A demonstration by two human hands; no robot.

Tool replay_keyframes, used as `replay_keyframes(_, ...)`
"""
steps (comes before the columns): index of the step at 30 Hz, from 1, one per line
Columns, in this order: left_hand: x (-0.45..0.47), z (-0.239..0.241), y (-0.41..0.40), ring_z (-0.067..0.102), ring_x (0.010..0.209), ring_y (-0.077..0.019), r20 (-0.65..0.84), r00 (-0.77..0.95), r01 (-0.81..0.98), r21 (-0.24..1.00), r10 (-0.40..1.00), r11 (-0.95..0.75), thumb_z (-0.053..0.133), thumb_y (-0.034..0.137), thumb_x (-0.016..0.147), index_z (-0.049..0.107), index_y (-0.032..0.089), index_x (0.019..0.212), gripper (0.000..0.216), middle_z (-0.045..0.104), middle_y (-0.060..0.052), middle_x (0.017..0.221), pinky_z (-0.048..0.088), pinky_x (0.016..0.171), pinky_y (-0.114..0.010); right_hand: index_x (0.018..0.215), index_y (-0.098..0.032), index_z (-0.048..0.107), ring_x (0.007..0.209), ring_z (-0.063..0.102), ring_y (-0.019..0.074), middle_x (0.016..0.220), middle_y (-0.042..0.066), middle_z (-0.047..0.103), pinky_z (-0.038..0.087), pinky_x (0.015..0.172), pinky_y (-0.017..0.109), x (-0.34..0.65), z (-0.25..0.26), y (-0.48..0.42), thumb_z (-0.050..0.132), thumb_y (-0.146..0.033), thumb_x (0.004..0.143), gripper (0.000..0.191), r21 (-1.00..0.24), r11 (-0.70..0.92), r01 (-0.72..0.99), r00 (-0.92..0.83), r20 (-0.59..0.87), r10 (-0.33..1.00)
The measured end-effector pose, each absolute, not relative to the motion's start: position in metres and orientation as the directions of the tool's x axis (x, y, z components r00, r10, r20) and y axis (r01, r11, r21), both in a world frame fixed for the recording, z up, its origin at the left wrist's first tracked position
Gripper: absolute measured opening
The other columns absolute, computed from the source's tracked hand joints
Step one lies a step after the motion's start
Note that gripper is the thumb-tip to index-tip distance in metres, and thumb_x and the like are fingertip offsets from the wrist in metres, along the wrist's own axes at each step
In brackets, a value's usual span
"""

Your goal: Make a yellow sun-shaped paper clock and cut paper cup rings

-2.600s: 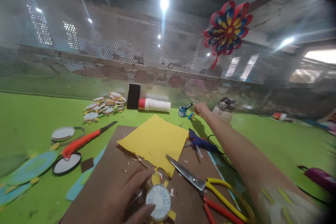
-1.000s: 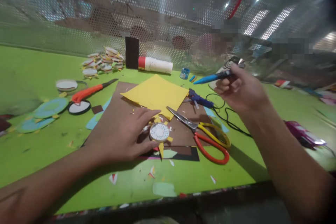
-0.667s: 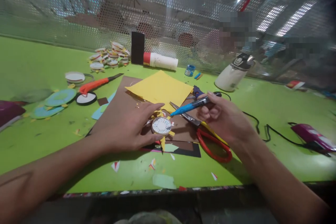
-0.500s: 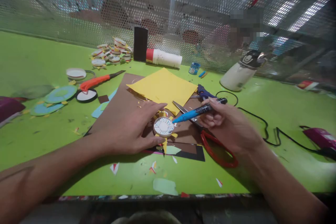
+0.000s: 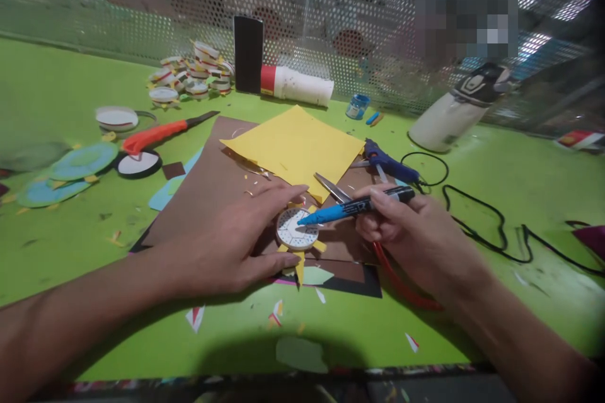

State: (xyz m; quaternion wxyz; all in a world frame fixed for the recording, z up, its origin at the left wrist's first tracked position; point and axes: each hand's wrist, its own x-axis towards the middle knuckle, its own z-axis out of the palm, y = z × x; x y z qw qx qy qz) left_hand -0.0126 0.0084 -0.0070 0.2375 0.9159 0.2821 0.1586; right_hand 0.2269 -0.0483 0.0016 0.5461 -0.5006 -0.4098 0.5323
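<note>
A small round paper turtle (image 5: pixel 289 237), with a white top marked in dark lines and blue dots and with yellow paper tabs around its rim, lies on brown card (image 5: pixel 189 201). My left hand (image 5: pixel 231 233) curves around its left side, thumb and fingers at its edge, steadying it. Between the fingers of my right hand (image 5: pixel 411 227) is a blue marker (image 5: pixel 331 213) with a black barrel, its tip at the middle of the white top. Red-handled scissors (image 5: pixel 333 189) lie partly hidden under my right hand.
Yellow paper (image 5: pixel 295 145) covers part of the card. A blue glue gun (image 5: pixel 392 167) with a black cord lies to the right. An orange knife (image 5: pixel 155 135) lies left. Behind stand a phone (image 5: pixel 248 53), a white bottle (image 5: pixel 305 85), a paint jar (image 5: pixel 358 107) and piled discs (image 5: pixel 193 72).
The marker's tip has moved left from the right rim of the turtle's white top to its middle. My left hand keeps its hold. The camera view has shifted a little.
</note>
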Motion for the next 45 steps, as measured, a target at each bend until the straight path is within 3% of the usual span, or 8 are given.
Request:
replay_keyframes(8,-0.013,-0.005,0.006,0.046,0.127,-0.0288,0.16,0.784,0.448,0.522,0.599,-0.726,0.057,0.041,0.088,0.031,0.019,0.143,0.065,0.048,-0.012,0.141,0.04,0.103,-0.041,0.093,-0.022,0.069,0.051,0.053,0.0119,0.06,0.0,0.061,0.043,0.045,0.024,0.225,0.0,-0.054,0.073,-0.045,0.078,0.028,-0.995,-0.102,-0.008,0.144,-0.102,0.984)
replay_keyframes(26,-0.01,-0.008,0.006,0.056,0.115,-0.0243,0.175,0.772,0.442,0.543,0.611,-0.714,0.053,0.037,0.092,0.035,0.024,0.14,0.053,0.057,-0.007,0.132,0.044,0.096,-0.035,0.092,-0.024,0.069,0.055,0.056,0.0126,0.062,-0.001,0.063,0.048,0.05,0.023,0.226,0.0,-0.058,0.069,-0.042,0.083,0.021,-0.984,0.019,0.176,0.13,0.042,0.991)
replay_keyframes(34,-0.011,-0.007,0.006,0.053,0.119,-0.0258,0.102,0.754,0.491,0.567,0.648,-0.661,0.054,0.036,0.091,0.032,0.022,0.143,0.058,0.055,-0.008,0.135,0.044,0.097,-0.037,0.089,-0.022,0.069,0.055,0.056,0.0113,0.06,-0.002,0.061,0.045,0.049,0.022,0.225,0.0,-0.059,0.073,-0.039,0.08,0.02,-1.0,0.014,0.013,0.163,0.016,0.986)
replay_keyframes(45,-0.009,-0.006,0.006,0.056,0.116,-0.0242,0.131,0.76,0.464,0.576,0.637,-0.673,0.055,0.035,0.09,0.036,0.023,0.14,0.055,0.058,-0.007,0.131,0.045,0.095,-0.034,0.09,-0.022,0.069,0.057,0.056,0.0096,0.062,-0.002,0.062,0.044,0.05,0.02,0.225,0.0,-0.059,0.072,-0.041,0.082,0.021,-0.999,-0.008,0.046,0.147,-0.001,0.989)
